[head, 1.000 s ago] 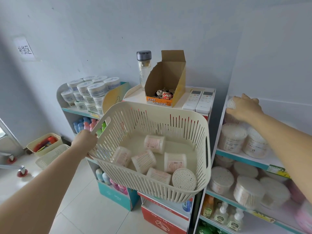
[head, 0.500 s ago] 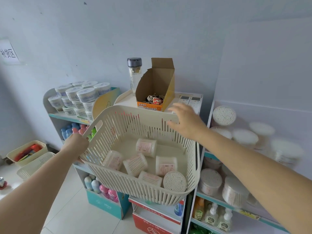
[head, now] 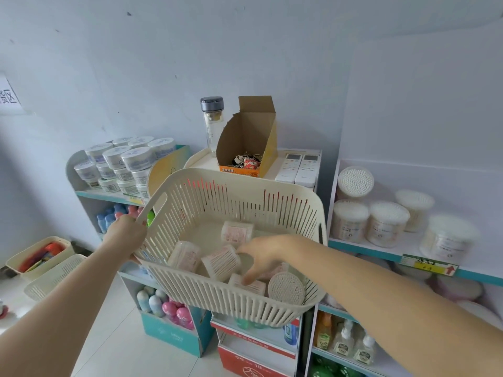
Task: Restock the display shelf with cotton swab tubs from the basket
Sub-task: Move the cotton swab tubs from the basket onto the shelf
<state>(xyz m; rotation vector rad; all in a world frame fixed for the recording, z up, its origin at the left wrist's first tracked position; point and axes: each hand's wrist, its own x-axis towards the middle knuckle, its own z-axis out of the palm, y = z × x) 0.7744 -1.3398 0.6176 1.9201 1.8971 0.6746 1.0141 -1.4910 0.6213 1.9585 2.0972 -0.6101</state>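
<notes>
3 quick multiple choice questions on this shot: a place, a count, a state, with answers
1. Where is the right hand?
A) inside the basket, over the tubs
B) on the top shelf
C) on the floor

2. How many remote controls lie beside the cardboard box?
A) one
B) two
C) four

3. What is the left hand doing?
A) hanging free
B) holding a bottle
C) gripping the basket rim

Answers: 1 A, it reaches down among the tubs; 2 B, two white ones lie side by side; 3 C, it curls round the left rim.
</notes>
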